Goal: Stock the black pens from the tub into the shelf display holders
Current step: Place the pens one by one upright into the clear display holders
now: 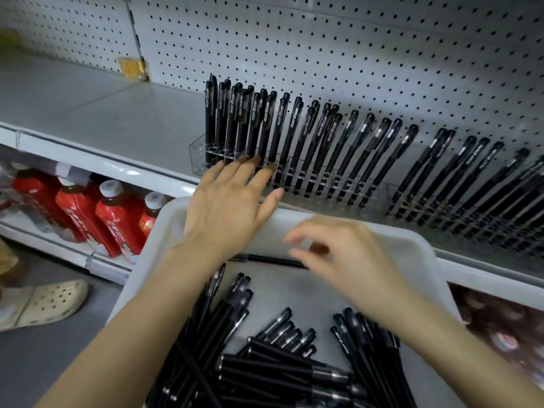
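1. Your left hand (226, 201) reaches past the far rim of the tub (412, 242). Its grip is wide, the fingers straight, and it holds nothing. The fingertips lie against the lower ends of the standing pens (265, 128) in the clear display holders (200, 148). Use that hand to steady the holder while the other one loads.
2. Your right hand (338, 254) hovers inside the tub, close to its far wall. Its grip is loose and half-curled. The hand is blurred, but nothing shows between the fingers.
3. Pick the lone pen (265, 259) that lies along the tub's far wall, just beside those fingertips. It is the easiest take, because the heap of loose pens (279, 363) in the near half of the tub is crossed and tangled.
4. Pinch the pen near its capped end, so that the other end goes down first. The pens beyond the tub all stand cap up, so match them.
5. Find a free socket before you lower the pen. Your left hand covers part of the front row, so I cannot tell which sockets are free there.
6. Lower it straight down. The standing pens lean closely together, and a sideways nudge could tip several.
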### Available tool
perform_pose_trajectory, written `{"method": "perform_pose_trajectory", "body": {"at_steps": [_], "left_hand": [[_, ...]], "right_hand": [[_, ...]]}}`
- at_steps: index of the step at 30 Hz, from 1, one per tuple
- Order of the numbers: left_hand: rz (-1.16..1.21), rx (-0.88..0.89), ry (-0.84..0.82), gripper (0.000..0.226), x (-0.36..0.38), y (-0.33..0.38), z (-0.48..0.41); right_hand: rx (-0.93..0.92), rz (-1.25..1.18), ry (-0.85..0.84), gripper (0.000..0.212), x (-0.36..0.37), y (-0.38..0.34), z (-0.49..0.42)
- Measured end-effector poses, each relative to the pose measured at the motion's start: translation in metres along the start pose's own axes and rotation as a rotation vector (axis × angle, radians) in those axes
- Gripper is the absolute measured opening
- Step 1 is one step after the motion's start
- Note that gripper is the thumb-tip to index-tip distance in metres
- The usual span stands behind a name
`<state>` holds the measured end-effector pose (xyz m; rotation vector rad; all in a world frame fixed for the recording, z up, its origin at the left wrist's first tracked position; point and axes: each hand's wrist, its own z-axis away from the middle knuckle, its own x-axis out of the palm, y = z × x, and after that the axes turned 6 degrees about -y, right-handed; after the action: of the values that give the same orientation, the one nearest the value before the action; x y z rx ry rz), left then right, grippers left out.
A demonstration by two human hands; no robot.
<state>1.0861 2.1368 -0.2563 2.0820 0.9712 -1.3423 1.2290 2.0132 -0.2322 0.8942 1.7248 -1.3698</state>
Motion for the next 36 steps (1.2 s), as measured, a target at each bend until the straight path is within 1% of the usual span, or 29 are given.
{"method": "perform_pose_trajectory", "body": {"at_steps": [1, 2, 4, 6, 11, 15, 18, 19, 21, 26, 28, 31, 36], "left_hand": [[0.002, -0.001, 0.001, 0.056, 0.000, 0.000, 0.000], [0.004, -0.001, 0.003, 0.056, 0.000, 0.001, 0.000], [0.003, -0.003, 0.001, 0.057, 0.000, 0.002, 0.000], [0.002, -0.006, -0.003, 0.057, 0.000, 0.002, 0.000], [-0.008, -0.002, 0.007, 0.056, 0.000, 0.002, 0.000], [-0.007, -0.005, -0.014, 0.058, -0.001, 0.002, 0.000], [-0.004, -0.008, -0.029, 0.060, -0.002, 0.003, 0.000], [0.000, -0.008, -0.034, 0.061, -0.002, 0.003, 0.001], [0.003, -0.008, -0.043, 0.063, -0.003, 0.003, 0.001], [0.009, -0.014, -0.035, 0.063, -0.003, 0.002, 0.001], [0.020, -0.014, -0.039, 0.064, -0.002, 0.001, 0.001], [0.030, -0.010, -0.031, 0.063, -0.002, 0.002, 0.001], [0.030, -0.004, -0.024, 0.061, -0.003, 0.002, 0.001]], "right_hand": [[0.048, 0.106, -0.111, 0.015, 0.009, 0.005, 0.003], [0.071, 0.201, -0.170, 0.017, 0.015, 0.010, 0.005], [0.103, 0.313, -0.234, 0.022, 0.024, 0.016, 0.007], [0.125, 0.333, -0.268, 0.024, 0.032, 0.020, 0.007], [0.111, 0.372, -0.265, 0.021, 0.044, 0.027, 0.008], [0.141, 0.433, -0.251, 0.026, 0.051, 0.029, 0.009], [0.169, 0.406, -0.224, 0.010, 0.049, 0.029, 0.008], [0.181, 0.388, -0.223, 0.008, 0.048, 0.029, 0.008], [0.218, 0.356, -0.239, 0.013, 0.046, 0.032, 0.009], [0.373, 0.352, -0.336, 0.009, 0.026, 0.042, 0.017], [0.402, 0.337, -0.332, 0.012, 0.018, 0.046, 0.020], [0.338, 0.259, -0.278, 0.015, 0.020, 0.041, 0.017], [0.162, 0.164, -0.326, 0.016, 0.039, 0.019, 0.006]]}}
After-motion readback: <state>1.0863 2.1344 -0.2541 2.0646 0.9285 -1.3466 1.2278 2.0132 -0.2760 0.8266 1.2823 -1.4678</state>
